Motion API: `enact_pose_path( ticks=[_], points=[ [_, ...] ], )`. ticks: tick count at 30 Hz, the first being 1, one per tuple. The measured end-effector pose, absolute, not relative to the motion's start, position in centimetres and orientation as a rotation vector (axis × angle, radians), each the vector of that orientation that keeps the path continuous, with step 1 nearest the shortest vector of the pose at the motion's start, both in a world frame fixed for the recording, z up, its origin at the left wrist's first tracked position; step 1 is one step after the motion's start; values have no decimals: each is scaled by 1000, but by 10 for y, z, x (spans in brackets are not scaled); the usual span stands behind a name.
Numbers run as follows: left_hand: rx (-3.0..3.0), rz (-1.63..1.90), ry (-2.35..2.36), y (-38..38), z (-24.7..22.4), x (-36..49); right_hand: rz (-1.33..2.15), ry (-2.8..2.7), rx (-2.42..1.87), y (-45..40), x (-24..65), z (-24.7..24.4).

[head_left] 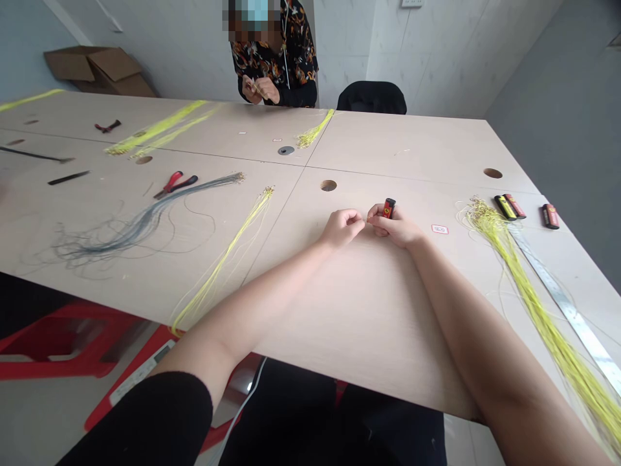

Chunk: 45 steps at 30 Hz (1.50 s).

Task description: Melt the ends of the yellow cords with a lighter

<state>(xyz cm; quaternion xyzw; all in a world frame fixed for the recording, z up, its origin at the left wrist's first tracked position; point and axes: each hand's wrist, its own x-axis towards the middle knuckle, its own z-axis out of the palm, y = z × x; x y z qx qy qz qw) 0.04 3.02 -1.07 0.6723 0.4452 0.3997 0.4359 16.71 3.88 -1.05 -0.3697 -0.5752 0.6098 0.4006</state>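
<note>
Left hand: fingertips pressed together, pinching something too fine to make out, just beside the right hand's fingertips.
Right hand: fingers curled around a red-and-black lighter, its top standing above the knuckles.
Yellow cord bundle: well right of the lighter, beside a steel ruler.
Red-handled pliers: well left of the lighter, touching a grey cord bundle.

Pliers lie beside a wire bundle on the table

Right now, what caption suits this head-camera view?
On a pale wooden table, the left hand meets the right hand, which holds a red-and-black lighter, beside bundled yellow cords.
</note>
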Motion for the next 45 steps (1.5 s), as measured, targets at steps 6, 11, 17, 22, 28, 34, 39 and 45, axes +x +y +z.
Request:
enact_pose_path(
  ticks=[6,11,17,22,28,34,39,45],
  points=[
    [1668,1004,1114,31,-10,1,1535,-1460,-944,40,168,-12],
    [1678,1035,1088,33,-14,1,1529,-1471,-938,40,168,-12],
    [1650,1040,1075,35,-15,1,1526,-1462,-930,38,167,-9],
    [1633,1032,1044,35,-16,0,1516,-1478,-920,40,168,-11],
    [1638,1030,1047,35,-16,0,1493,-1488,-930,40,168,-14],
    [1656,1018,1082,33,-13,1,1454,-1488,-990,39,167,-13],
    [1662,1013,1086,31,-11,1,1450,-1486,-1006,40,167,-13],
    [1642,1035,1047,33,-13,0,1442,-1513,-1023,39,167,-12]
  ],
)
